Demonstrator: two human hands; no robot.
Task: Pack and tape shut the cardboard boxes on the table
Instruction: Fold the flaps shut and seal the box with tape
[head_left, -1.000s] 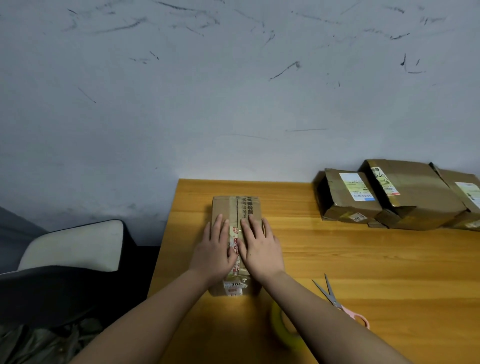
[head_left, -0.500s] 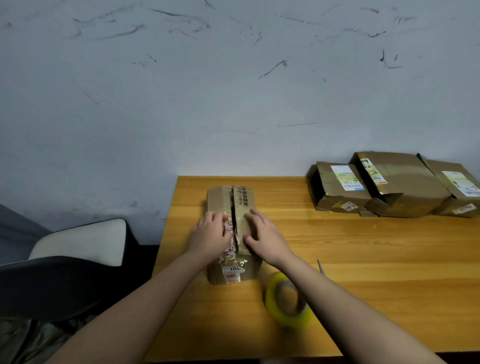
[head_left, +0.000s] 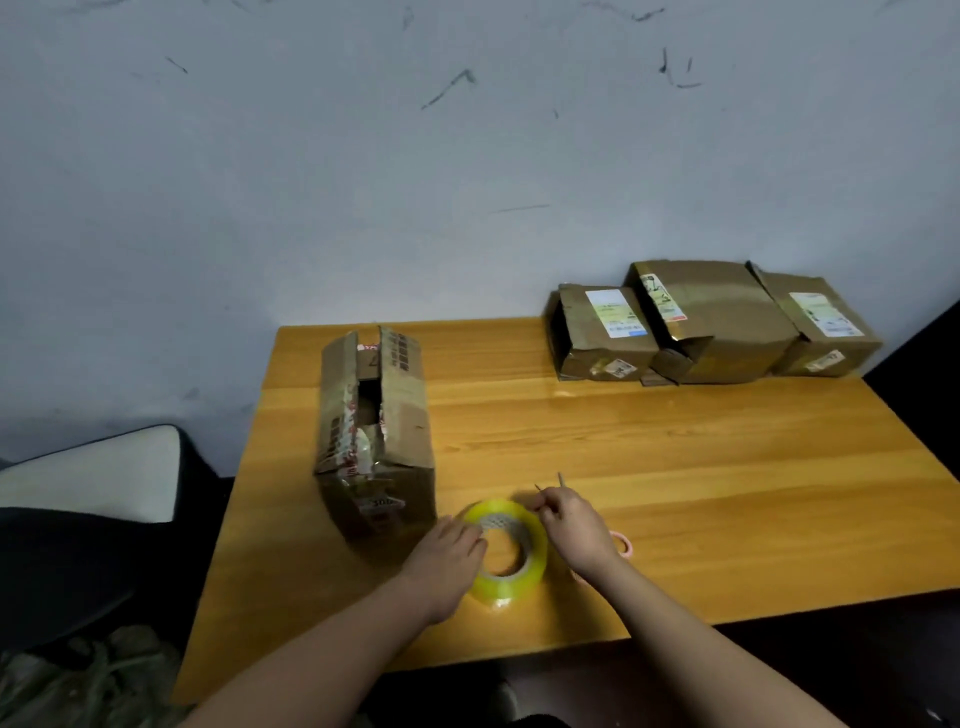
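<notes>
wood table (head_left: 649, 467), box (head_left: 374, 441) flaps ajar, untaped

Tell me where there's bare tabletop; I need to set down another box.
Bare wood lies between the open box and the three stacked boxes, running to the table right edge. The near edge is crowded: tape roll, scissors, left hand, right hand.

Bare forearms, no sleeves, bare hands (head_left: 452, 558)
</notes>
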